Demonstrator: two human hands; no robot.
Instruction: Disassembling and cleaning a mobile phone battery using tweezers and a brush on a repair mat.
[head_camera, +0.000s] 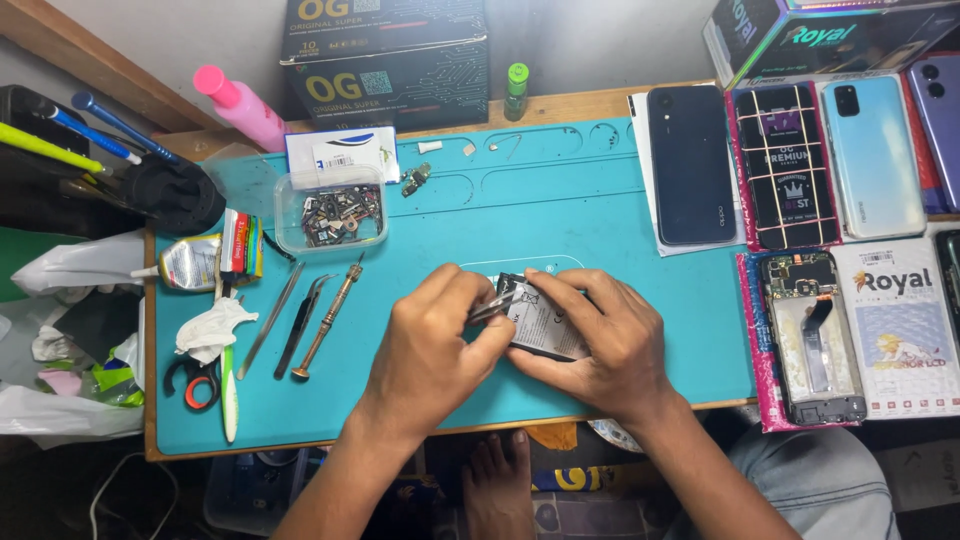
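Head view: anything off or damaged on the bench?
One thing: the phone at the right edge lies with its back cover off, board and flex cable bare. It rests on a pink box, partly past the mat. Both hands work tweezers on a battery. Nothing spilled.

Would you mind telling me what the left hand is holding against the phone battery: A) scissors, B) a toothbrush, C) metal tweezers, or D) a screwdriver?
C: the left hand pinches thin metal tweezers onto the battery, which the right hand steadies on the teal mat.
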